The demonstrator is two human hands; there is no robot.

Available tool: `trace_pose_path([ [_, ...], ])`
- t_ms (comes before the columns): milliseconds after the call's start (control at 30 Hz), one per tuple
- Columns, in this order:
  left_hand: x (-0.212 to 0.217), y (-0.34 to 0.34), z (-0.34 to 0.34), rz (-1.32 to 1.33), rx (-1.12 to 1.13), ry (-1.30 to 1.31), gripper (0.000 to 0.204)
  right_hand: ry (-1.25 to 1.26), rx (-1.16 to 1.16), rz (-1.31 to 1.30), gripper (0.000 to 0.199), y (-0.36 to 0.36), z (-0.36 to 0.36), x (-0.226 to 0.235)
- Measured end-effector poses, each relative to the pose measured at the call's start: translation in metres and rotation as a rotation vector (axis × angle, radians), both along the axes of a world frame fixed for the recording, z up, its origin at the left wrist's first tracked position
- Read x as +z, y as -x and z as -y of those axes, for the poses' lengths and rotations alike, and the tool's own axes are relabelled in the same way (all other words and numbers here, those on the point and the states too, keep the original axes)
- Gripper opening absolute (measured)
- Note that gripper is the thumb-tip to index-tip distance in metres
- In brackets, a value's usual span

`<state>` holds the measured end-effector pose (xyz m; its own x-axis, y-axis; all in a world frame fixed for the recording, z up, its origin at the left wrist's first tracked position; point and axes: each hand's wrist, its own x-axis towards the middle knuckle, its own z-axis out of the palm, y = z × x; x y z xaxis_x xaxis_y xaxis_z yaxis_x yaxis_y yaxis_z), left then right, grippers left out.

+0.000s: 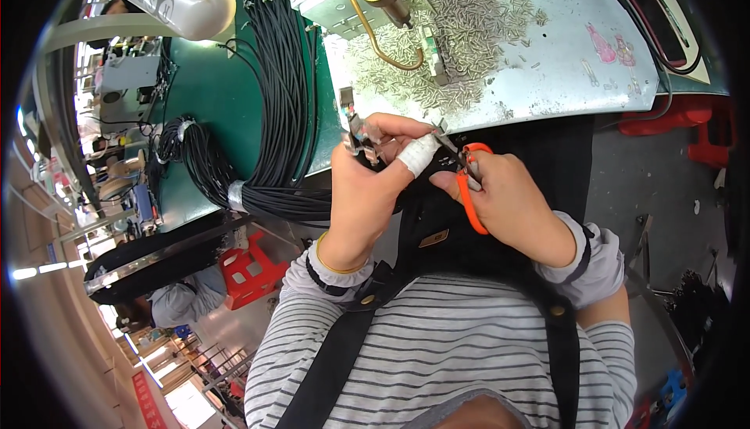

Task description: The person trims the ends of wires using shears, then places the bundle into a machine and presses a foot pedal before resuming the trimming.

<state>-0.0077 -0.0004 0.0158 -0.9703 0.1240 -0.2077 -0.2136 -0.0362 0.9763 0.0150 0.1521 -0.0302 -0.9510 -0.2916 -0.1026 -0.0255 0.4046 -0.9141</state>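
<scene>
- Black cable end at frame centre, pinched in left hand; looks thin, dark, w/ small metal tip, detail too small to read.
- Cable lies left of the orange-handled snips; blades point up-left toward it, just beside the taped finger.
- Right hand clamped on snip handles; hands close together.
- Left hand nearer cable.
- Black cable bundle runs upper left; metal pins litter the bench above.
</scene>
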Motion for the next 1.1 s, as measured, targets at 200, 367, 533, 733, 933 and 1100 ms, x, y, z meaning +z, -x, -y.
trace_pose_path([
  [200,-0.012,0.041,0.006,0.287,-0.132,-0.371,0.010,0.441,-0.214,0.240,0.028,0.009,-0.002,0.009],
  [367,-0.017,0.065,-0.003,0.256,0.001,-0.350,0.010,0.437,-0.404,-0.092,0.017,0.049,-0.004,0.002],
  [533,-0.013,0.080,0.003,0.283,-0.081,-0.279,0.013,0.378,-0.288,0.099,0.017,0.085,-0.005,0.018],
  [733,-0.011,0.086,0.008,0.331,-0.108,-0.229,0.014,0.438,-0.261,0.134,0.017,0.091,-0.001,0.010],
  [933,-0.012,0.086,0.009,0.296,-0.105,-0.236,0.014,0.475,-0.259,0.109,0.016,0.091,0.000,0.005],
  [1100,-0.014,0.086,0.008,0.273,-0.108,-0.253,0.014,0.512,-0.252,0.122,0.015,0.091,-0.001,0.008],
])
